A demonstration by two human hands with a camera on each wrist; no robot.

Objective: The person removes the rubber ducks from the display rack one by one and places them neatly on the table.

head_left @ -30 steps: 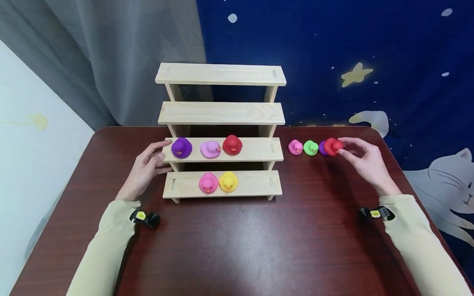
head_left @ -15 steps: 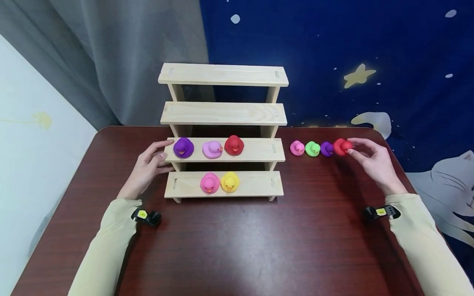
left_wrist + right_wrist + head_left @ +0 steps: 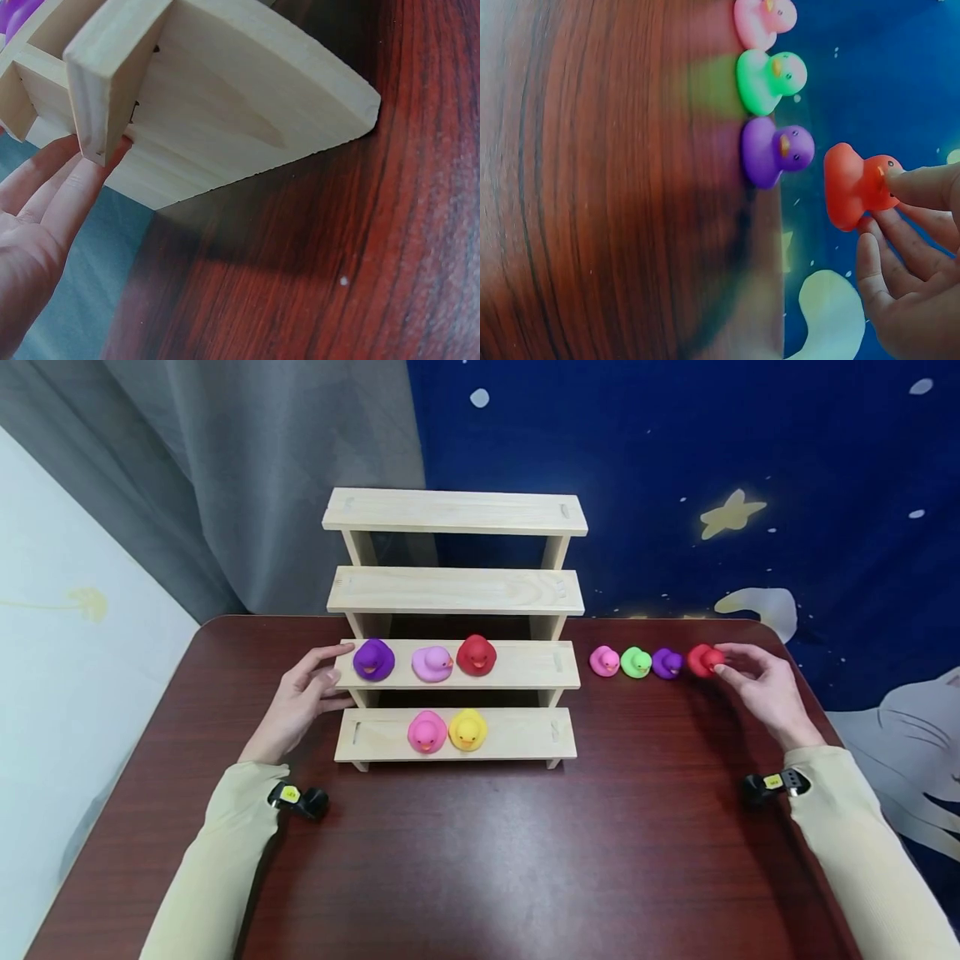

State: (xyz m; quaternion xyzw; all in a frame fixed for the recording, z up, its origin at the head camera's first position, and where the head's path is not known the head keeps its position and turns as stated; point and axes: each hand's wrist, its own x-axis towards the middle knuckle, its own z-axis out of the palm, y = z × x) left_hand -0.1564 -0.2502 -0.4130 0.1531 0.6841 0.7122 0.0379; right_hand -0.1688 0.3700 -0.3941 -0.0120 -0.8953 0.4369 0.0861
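My right hand [image 3: 768, 693] pinches a red rubber duck [image 3: 847, 187] by its head, thumb on the beak side. It hangs a little above the table, just right of a small purple duck [image 3: 765, 154]. A green duck [image 3: 636, 662] and a pink duck [image 3: 604, 661] continue that row leftward. My left hand [image 3: 296, 702] touches the left end of a wooden step shelf [image 3: 517, 664], at its second tier from the bottom. Its fingers are mostly straight, with tips at the board's end [image 3: 94, 112] in the left wrist view.
That tier bears a purple duck [image 3: 373, 659], a lilac duck [image 3: 432, 663] and a red duck [image 3: 476, 655]. Below sit a pink duck [image 3: 427, 732] and a yellow duck [image 3: 467, 729]. The brown table [image 3: 480, 860] meets a grey curtain [image 3: 262, 485] and a blue patterned cloth [image 3: 637, 460] behind.
My right hand has carried the red duck rightward, opening a gap from the small purple duck it partly covered. The left hand stays at the shelf's end. The head view has shifted slightly.
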